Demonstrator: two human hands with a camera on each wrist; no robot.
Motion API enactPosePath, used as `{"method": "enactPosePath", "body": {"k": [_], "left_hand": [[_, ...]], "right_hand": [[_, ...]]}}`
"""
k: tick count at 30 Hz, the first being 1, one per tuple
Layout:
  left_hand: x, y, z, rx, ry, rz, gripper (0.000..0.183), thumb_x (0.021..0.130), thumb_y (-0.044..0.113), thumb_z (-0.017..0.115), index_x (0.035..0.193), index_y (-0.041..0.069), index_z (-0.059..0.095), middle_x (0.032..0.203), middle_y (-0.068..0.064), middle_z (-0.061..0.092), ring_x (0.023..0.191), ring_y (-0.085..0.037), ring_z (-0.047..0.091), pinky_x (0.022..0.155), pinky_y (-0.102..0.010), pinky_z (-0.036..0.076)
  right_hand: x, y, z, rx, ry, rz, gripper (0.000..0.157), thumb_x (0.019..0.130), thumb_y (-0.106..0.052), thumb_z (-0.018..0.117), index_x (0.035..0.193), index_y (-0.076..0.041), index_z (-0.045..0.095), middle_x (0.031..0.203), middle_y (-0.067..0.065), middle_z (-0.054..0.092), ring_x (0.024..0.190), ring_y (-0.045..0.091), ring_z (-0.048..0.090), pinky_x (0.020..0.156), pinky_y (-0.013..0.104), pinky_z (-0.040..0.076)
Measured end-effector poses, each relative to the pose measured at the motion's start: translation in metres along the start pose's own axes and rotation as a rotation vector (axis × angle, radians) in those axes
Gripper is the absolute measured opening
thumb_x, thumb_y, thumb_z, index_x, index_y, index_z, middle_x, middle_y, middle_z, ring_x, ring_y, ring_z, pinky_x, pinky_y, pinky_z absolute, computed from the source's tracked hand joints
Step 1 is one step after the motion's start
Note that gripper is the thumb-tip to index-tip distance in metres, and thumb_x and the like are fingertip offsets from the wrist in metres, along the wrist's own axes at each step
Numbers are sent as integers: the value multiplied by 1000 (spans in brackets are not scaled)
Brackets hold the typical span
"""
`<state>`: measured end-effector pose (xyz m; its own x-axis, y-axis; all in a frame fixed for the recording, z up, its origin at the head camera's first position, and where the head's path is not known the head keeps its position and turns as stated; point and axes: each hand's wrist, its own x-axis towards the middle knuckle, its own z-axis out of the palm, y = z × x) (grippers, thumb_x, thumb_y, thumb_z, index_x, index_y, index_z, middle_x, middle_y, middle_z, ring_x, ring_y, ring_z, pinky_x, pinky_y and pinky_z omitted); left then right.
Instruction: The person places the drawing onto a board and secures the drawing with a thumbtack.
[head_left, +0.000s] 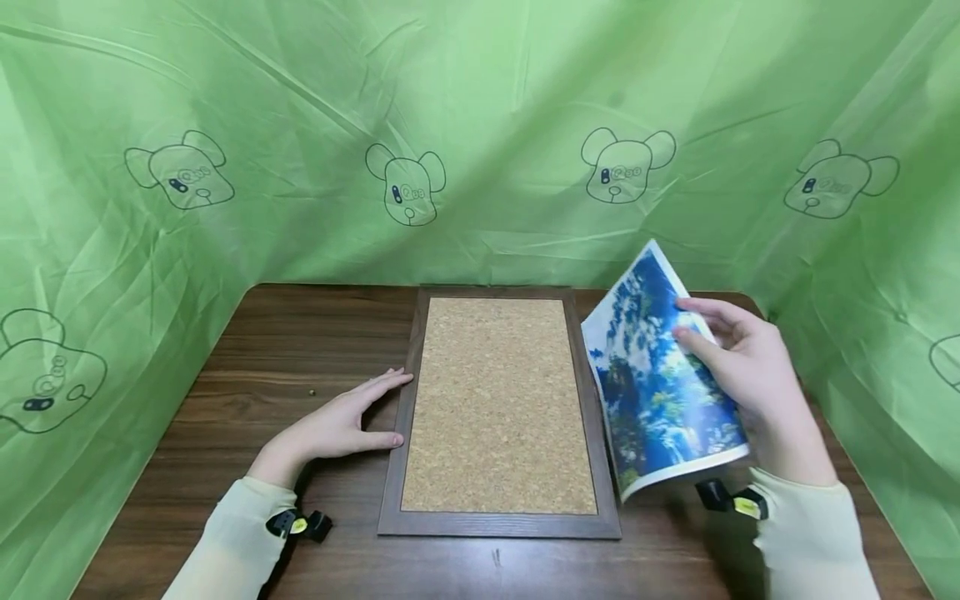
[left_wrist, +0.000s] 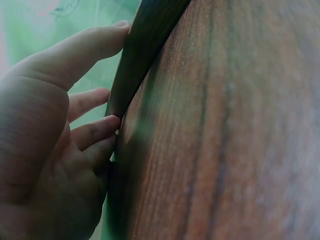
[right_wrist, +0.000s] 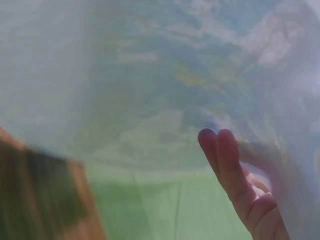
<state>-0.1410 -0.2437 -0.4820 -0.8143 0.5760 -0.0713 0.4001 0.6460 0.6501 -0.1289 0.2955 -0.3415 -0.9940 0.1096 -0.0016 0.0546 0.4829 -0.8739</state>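
Nearest are the pale sleeves (head_left: 232, 546), w/ a small black device (head_left: 300, 525) at each wrist. The L hand (head_left: 341, 425) has its fingers extended, thumb apart from them; the tips touch the L edge of the frame (head_left: 495, 524), w/o closing round it. The R hand (head_left: 750, 358) pinches the printed sheet (head_left: 652, 392) b/w thumb & fingers at its R edge; the R wrist view shows fingers behind it.

The sheet is raised and tilted, just R of the frame; I can't tell if its lower corner touches the table (head_left: 315, 333). It should be v. light and flexible, b/c it bends and the print shows faintly through from the back. The face has some gloss, so prob. a bit slippery, and easy to crease or tear. Best hold, I think: the white margin, one hand per side, w/ soft pressure.

As for containers, the nearest to one is the frame: it lies flat on the table, its dark border around a cork panel (head_left: 498, 408). The frame looks stiff & heavier than the sheet; better to take it by the border.

Farthest is the green curtain (head_left: 487, 83), w/ bear-head drawings (head_left: 628, 171).
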Motion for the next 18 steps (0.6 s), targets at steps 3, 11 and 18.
{"method": "enactPosePath", "body": {"k": [3,11,18], "left_hand": [[1,1,1,-4,0,-1,92,84,63,73,160,34,29,167,-1,21,153,-21,19,116,-55,26],[3,0,3,-13,-8,-8,92,84,63,73,159,36,28,167,2,20,153,-21,18,116,-56,26],[3,0,3,-8,-7,-15,92,84,65,72,160,37,28,167,1,19,153,-24,18,116,-58,26]], "right_hand": [[1,-23,25,113,-26,-68,49,94,-34,73,139,-21,62,110,-3,71,74,21,73,57,43,59],[10,-60,71,479,-67,-242,43,92,-12,75,133,-7,64,116,11,70,82,22,75,61,39,60],[16,-50,114,544,-61,-253,39,91,-3,74,127,-3,61,111,17,59,57,12,61,44,26,51]]}}
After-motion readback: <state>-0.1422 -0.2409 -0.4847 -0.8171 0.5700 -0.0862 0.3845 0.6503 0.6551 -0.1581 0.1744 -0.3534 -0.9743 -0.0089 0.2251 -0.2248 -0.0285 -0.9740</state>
